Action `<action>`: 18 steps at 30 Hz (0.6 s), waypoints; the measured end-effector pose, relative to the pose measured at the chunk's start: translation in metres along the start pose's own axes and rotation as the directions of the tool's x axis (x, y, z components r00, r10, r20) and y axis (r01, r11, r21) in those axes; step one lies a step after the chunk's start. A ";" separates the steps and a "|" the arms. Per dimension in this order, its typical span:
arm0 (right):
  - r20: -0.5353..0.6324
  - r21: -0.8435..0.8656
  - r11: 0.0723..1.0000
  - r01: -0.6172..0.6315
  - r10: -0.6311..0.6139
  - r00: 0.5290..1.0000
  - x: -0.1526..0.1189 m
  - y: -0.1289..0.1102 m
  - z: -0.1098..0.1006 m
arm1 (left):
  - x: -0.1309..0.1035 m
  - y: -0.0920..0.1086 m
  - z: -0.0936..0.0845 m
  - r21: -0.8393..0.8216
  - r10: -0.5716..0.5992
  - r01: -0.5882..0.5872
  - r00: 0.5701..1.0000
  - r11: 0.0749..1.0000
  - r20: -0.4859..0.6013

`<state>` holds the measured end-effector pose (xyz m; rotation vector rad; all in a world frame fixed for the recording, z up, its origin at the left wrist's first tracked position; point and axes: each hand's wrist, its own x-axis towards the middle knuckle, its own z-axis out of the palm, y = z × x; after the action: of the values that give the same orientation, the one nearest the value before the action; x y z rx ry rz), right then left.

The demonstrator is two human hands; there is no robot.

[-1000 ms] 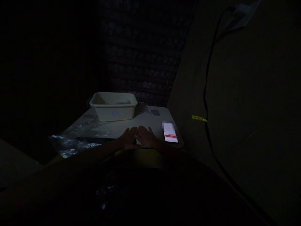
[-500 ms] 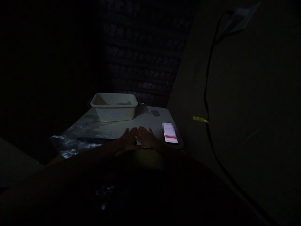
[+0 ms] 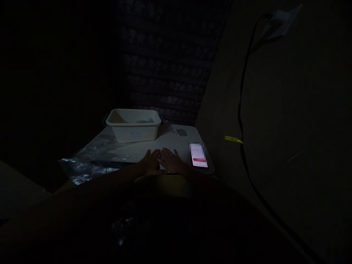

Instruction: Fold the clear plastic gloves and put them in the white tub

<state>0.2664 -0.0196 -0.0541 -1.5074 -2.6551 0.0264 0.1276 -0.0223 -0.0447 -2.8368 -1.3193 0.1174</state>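
Observation:
My left hand (image 3: 150, 162) lies flat near the front edge of a white table (image 3: 134, 149), fingers stretched out and holding nothing. Beside it rests my right hand (image 3: 171, 161), also flat with its fingers extended, the fingertips of both hands close together. To the right of my right hand is a phone (image 3: 199, 156) with its screen lit and a red band across it. Beyond my hands stands a pale plastic tub (image 3: 135, 132); its contents are too dim to make out.
Crinkled clear plastic (image 3: 85, 170) hangs over the table's left front edge. A small flat grey piece (image 3: 181, 132) lies toward the back right. A black cable with a yellow tag (image 3: 233, 139) runs down the right wall from a socket (image 3: 282, 24). The room is very dark.

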 end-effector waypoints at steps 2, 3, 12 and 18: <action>0.001 0.011 1.000 0.002 -0.002 1.000 -0.001 -0.001 -0.001 | 0.000 0.000 0.001 -0.004 -0.006 0.006 1.000 1.000 0.001; 0.001 0.017 1.000 0.004 -0.004 1.000 -0.001 -0.001 -0.001 | 0.000 0.001 0.000 -0.004 -0.009 0.009 1.000 1.000 0.002; -0.039 0.132 0.979 -0.155 0.162 0.986 0.017 0.021 -0.011 | -0.001 -0.017 -0.023 -0.131 -0.023 0.013 0.997 0.991 -0.079; -0.055 0.051 0.942 -0.331 0.333 0.941 0.026 0.029 -0.018 | 0.007 -0.042 -0.023 -0.313 -0.223 0.170 0.964 0.935 -0.144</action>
<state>0.2795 0.0166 -0.0360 -1.8896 -2.3067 0.0545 0.1017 0.0111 -0.0207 -2.8331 -1.6966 -0.3593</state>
